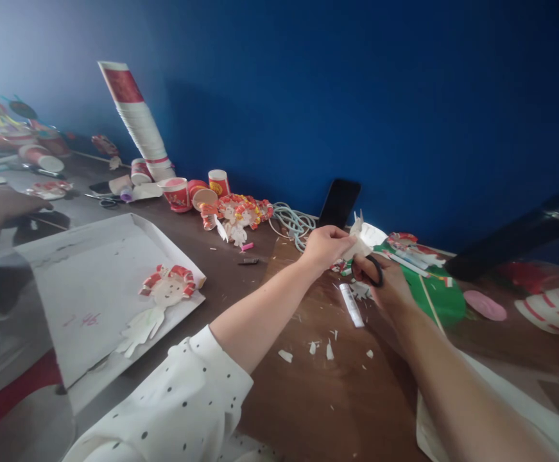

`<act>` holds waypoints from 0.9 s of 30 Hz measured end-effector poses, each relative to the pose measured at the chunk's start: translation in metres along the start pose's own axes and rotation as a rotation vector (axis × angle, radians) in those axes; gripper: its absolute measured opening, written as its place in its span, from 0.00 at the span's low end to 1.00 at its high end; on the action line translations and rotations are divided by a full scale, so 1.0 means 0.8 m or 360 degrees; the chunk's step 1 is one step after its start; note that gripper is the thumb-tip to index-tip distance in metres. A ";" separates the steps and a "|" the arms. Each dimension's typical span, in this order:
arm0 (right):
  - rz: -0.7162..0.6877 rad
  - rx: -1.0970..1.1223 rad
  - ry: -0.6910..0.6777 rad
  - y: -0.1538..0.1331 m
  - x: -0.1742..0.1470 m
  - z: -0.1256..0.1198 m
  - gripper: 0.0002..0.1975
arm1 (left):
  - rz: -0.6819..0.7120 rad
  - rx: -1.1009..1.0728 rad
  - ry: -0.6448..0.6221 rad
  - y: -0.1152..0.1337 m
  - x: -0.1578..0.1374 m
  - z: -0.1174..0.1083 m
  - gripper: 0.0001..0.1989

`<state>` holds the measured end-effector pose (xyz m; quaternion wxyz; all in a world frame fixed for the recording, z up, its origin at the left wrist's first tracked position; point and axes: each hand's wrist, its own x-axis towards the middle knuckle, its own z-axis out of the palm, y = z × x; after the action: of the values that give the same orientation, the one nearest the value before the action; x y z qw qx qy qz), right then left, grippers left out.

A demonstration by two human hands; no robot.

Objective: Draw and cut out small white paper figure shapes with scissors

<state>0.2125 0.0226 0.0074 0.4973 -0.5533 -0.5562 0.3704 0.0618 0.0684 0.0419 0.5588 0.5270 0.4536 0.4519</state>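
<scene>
My left hand [326, 247] pinches a piece of white paper [373, 236] between thumb and fingers, toward the back of the table. My right hand [391, 287] is closed on scissors with black handles [379, 273], just to the right of my left hand. The scissors' blades are mostly hidden by the paper and my fingers, so I cannot tell whether they are apart. Below my hands lies a white tube [351, 305]. Small paper scraps [330, 350] are scattered on the brown tabletop [318, 398] nearer to me.
A white box lid [101, 276] holds a red-and-white paper figure [167, 289]. Behind stand paper cups [176, 192] and a tall leaning cup stack [139, 119]. A coiled cable [291, 221] and dark phone [341, 200] sit by the wall. Another person's hand [12, 208] is at left.
</scene>
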 end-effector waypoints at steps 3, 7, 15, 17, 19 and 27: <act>-0.0012 0.0035 0.0015 0.001 0.000 0.002 0.19 | -0.0035 -0.0038 -0.0016 0.002 -0.002 0.000 0.07; -0.0015 0.0105 0.0025 0.003 0.000 0.002 0.18 | -0.0030 -0.0079 -0.0048 0.002 -0.002 -0.001 0.08; -0.0019 0.0017 0.0036 -0.001 -0.001 0.002 0.20 | -0.0038 -0.0075 -0.0037 0.001 -0.001 -0.001 0.08; -0.0023 0.0012 0.0042 -0.001 -0.001 0.002 0.20 | -0.0050 -0.0075 -0.0034 0.001 -0.001 -0.001 0.08; -0.0028 0.0017 0.0046 -0.001 -0.001 0.002 0.20 | -0.0058 -0.0088 -0.0036 0.002 -0.002 -0.001 0.08; -0.0046 -0.0040 0.0050 -0.002 -0.001 0.001 0.21 | -0.0139 -0.0269 -0.0089 0.001 0.000 0.000 0.10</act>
<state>0.2114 0.0220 0.0091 0.5045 -0.5571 -0.5609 0.3473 0.0617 0.0685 0.0424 0.6330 0.4701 0.4206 0.4488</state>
